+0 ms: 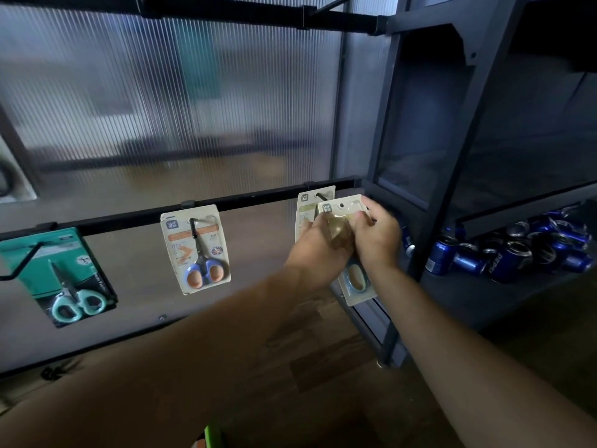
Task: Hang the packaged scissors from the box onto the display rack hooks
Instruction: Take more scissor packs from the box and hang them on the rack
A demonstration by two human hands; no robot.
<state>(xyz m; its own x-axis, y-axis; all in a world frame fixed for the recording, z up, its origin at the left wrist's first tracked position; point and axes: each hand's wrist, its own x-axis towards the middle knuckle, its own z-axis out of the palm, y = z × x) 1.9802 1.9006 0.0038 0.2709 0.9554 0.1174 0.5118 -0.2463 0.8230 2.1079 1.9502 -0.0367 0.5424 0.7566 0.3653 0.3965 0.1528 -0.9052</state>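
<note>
Both arms are out in front, bare forearms. The left forearm [193, 367] comes in from the bottom left corner and runs diagonally up toward the middle right of the frame. The right forearm [468, 350] comes up from the bottom right corner. The hands meet just right of centre, pretty much touching. The left hand [318, 250] has its back to the camera, fingers curled onto a scissors pack [357, 281]. The right hand [378, 236] grips the same pack's right side, one fingertip [367, 202] up near the top corner.
</note>
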